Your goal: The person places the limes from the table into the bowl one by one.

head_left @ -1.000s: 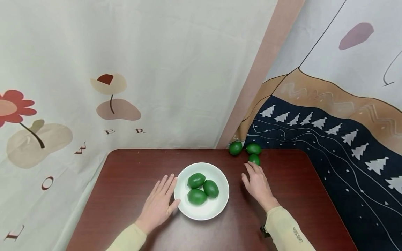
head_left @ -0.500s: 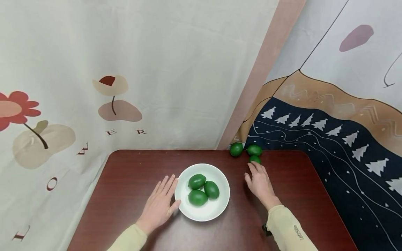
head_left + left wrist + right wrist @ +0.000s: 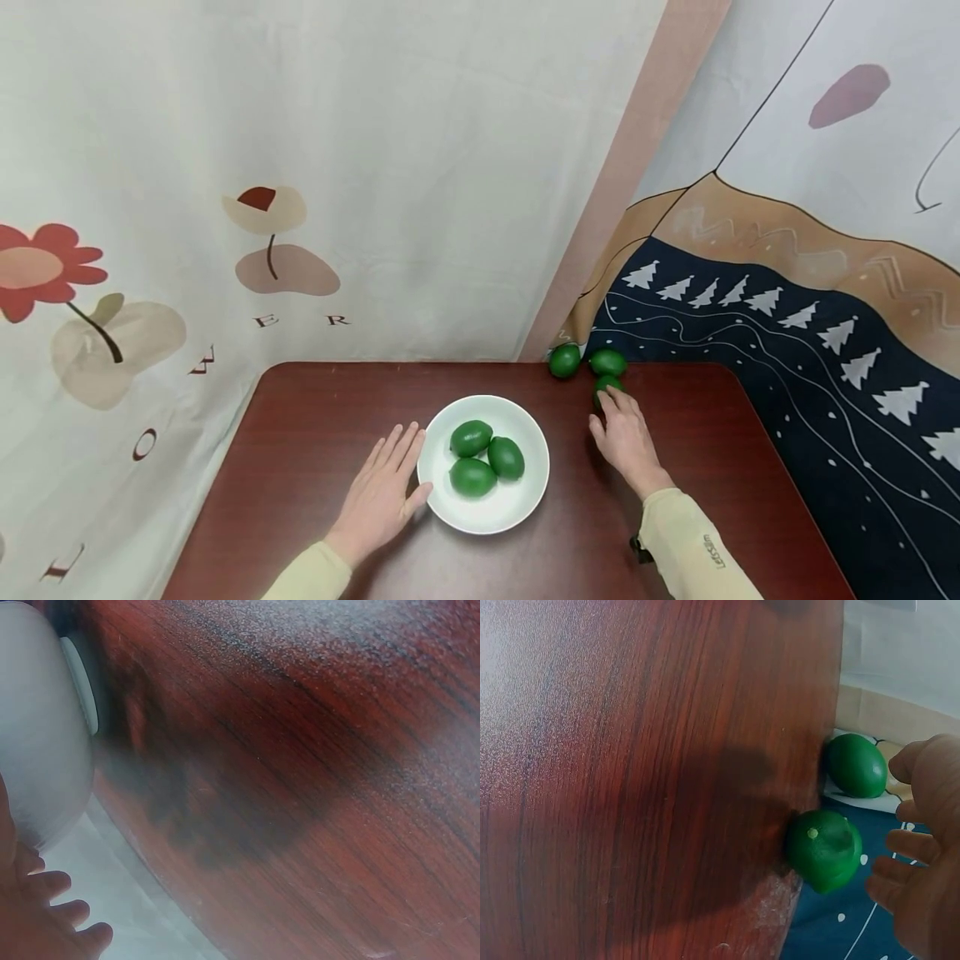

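Observation:
A white bowl (image 3: 527,492) stands mid-table in the head view. Inside it lie three green limes (image 3: 472,478), grouped near the middle. My left hand (image 3: 378,498) is at the bowl's left side, its fingers straight and its thumb at the rim. Toward the table's back right, my right hand (image 3: 628,440) reaches over the nearest of three more limes, its fingertips overlapping this near lime (image 3: 602,386). In the right wrist view the fingers are spread and stand apart from the near lime (image 3: 823,851). Behind it are a left lime (image 3: 565,361) and a right lime (image 3: 608,362).
The dark red-brown table (image 3: 300,433) ends just behind the loose limes. A pale curtain (image 3: 420,208) with printed flowers hangs along the back edge. On the right hangs a dark blue cloth (image 3: 750,350) with white trees.
My right hand has shifted slightly right, so its fingertips now overlap the near lime, more of which shows at their left. The left hand keeps its place by the bowl. The head view tilts up slightly.

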Demonstrator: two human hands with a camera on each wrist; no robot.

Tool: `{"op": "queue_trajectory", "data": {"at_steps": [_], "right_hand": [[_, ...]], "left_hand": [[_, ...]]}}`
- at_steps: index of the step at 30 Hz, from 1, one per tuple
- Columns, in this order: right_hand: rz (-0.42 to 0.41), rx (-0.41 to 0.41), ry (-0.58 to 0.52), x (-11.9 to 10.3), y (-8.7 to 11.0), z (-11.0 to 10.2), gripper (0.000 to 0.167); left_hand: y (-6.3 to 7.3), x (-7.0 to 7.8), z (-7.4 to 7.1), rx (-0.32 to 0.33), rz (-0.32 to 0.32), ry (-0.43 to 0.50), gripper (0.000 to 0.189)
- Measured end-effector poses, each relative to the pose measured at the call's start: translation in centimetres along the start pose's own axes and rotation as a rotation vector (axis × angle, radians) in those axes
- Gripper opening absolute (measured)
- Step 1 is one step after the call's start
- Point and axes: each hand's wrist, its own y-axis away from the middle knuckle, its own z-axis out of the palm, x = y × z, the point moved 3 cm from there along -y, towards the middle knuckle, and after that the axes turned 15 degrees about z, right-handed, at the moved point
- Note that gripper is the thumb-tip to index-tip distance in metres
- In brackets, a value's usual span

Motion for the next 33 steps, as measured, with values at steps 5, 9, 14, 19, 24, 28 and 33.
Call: {"op": "queue_trajectory", "data": {"at_steps": [5,9,14,19,24,28,33], "right_hand": [[0.017,-0.009,-0.006,0.4,-0.2,0.2,0.047],[0.04,-0.031,-0.006,0.8,-0.6,0.4,0.049],[0.062,-0.052,-0.01,1.2,-1.1,0.6,0.05],[0.086,-0.072,-0.014,1.1,-1.3,0.5,0.051],[0.108,-0.09,-0.018,1.5,-1.6,0.7,0.052],[0.122,-0.102,-0.022,1.7,-1.8,1.0,0.053],[0.152,-0.115,-0.032,2.0,-2.1,1.2,0.055]], "left_hand": [[0.1,0.1,0.0,-0.007,-0.005,0.007,0.078],[0.1,0.0,0.2,-0.003,-0.003,0.0,0.078],[0.1,0.0,0.2,-0.002,-0.006,-0.004,0.078],[0.1,0.1,0.3,0.004,-0.004,0.003,0.078],[0.1,0.1,0.3,0.011,0.0,0.007,0.077],[0.1,0.2,0.2,0.015,0.001,0.009,0.077],[0.1,0.2,0.2,0.017,-0.002,0.006,0.077]]}}
